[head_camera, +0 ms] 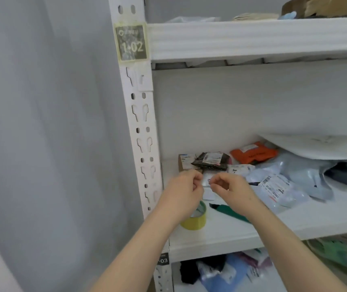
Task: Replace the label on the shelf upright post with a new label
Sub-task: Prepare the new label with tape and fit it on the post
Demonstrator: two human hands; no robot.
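Furthest left is the bare grey wall [42,123]. Next comes the white upright post [145,144], running top to bottom and leaning a little in this wide view. The old label [132,43] sits high on the post, level with the upper shelf [252,39]. It is a dark rectangle with its long axis upright along the post, facing out at me. The figures "1-02" read the right way up, and the smaller line of print above them is too blurred to read. Yellowed tape frames its edges. Low on the same post is a second dark label [163,260], half covered by my left forearm, so only "-03" shows.

My left hand [184,190] is over the middle shelf [252,228], fingers curled with thumb and forefinger drawn together. Beneath its wrist stands a roll of yellow tape [196,222], partly hidden. My right hand [229,186] is just beside the left, curled the same way with its fingertips pinched. A pale scrap [206,181] shows between the two hands. I cannot tell whether either hand grips it or it merely lies behind them. A green-handled cutter [231,212] lies on the shelf, its rear end hidden under my right forearm. Further right, bagged parcels [277,186] are heaped, running out of frame.
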